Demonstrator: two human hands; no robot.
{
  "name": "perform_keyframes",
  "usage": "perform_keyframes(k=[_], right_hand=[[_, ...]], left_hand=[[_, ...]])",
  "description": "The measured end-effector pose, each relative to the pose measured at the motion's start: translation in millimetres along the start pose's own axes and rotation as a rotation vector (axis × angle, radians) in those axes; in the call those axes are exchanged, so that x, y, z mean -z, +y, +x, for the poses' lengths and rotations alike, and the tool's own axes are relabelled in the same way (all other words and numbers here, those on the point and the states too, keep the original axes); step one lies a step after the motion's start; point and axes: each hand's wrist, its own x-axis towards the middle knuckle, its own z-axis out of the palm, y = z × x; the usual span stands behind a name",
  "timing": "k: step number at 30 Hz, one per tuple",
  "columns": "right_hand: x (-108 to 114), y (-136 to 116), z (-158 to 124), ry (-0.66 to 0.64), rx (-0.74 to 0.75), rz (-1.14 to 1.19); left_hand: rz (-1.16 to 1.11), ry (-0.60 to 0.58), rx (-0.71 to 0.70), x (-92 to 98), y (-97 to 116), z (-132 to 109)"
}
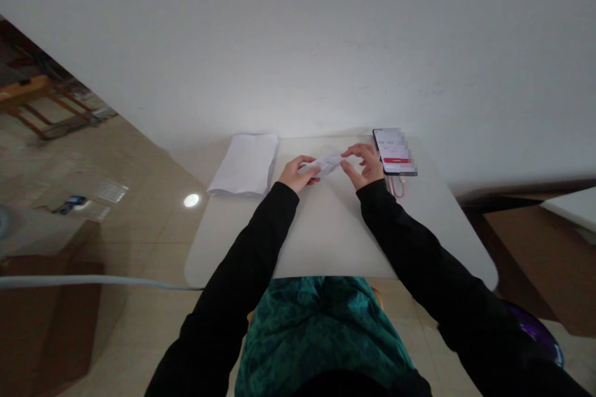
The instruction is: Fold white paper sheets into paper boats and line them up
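Observation:
A small folded piece of white paper (331, 162) is stretched between my two hands just above the white table. My left hand (299, 173) is closed on its left end, with the thumb on top and the fingers behind. At the right end, the thumb and forefinger of my right hand (365, 163) pinch the tip; its other fingers are curled. A stack of white paper sheets (246, 164) lies on the table to the left of my left hand. Close by my right hand, on its right, is a phone (393, 152) with a lit screen.
The white table (335, 229) has rounded front corners and stands against a pale wall (307, 43). A pink cable loop (399, 188) lies below the phone. Cardboard boxes stand on the floor at both sides, and a wooden stool (28, 96) is at far left.

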Motion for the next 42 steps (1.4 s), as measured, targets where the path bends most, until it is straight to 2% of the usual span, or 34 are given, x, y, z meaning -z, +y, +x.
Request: perform_keyframes(k=[3,9,14,19,26,29,32,36,40,42], right_hand=[[2,-2,3,-0.091,0.112,-0.104],[2,2,11,-0.41,0.173,-0.199],[-2,-6,24,-0.557,0.155,-0.313],[-8,-12,28,-0.594,0.154,-0.354],[-10,-13,31,-0.665,0.046,-0.41],[-7,-10,36,-0.665,0.05,-0.306],[1,-5,38,-0.599,0.063,-0.154],[16,6,35,-0.495,0.26,0.02],[28,19,31,-0.518,0.457,-0.043],[29,22,28,-0.529,0.496,-0.105]], left_hand=[[0.1,-0.07,-0.077,1.0,-5,1],[0.283,-0.207,-0.193,6.5,-15,3],[0.304,-0.205,-0.217,7.5,-15,3],[0.34,-0.188,-0.236,7.4,-18,5],[0.306,-0.159,-0.202,7.0,-17,5],[0.255,-0.101,-0.161,7.8,-14,4],[0.214,-0.038,-0.133,9.4,-12,4],[0.182,0.021,-0.092,11.2,-10,5],[0.253,0.11,-0.071,12.1,-10,5],[0.297,0.143,-0.063,12.7,-10,3]])
